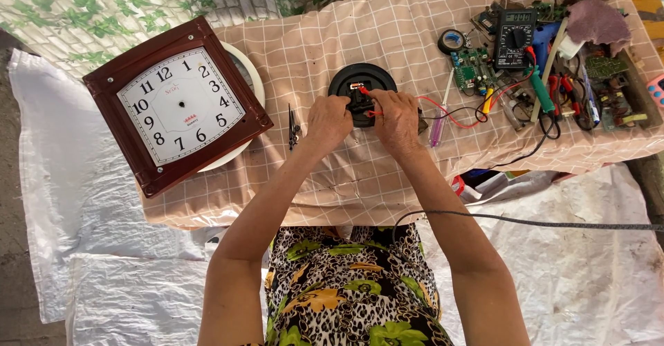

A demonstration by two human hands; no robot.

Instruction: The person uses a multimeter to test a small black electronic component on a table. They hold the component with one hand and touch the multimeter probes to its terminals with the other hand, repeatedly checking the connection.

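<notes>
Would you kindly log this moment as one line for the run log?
left hand: on black round disc | right hand: pinching red probe tip at disc's centre | square clock face: lying left, hands off

- Bare checked pink cloth on the tabletop (pixel 360 180) lies open in front of both hands.
- To the left, small dark tweezers (pixel 293 128) and the square brown-framed wall clock (pixel 177 105) block passage.
- To the right, red and black wires (pixel 456 114) and a crowded heap of tools (pixel 553 62) stand in the way.
</notes>
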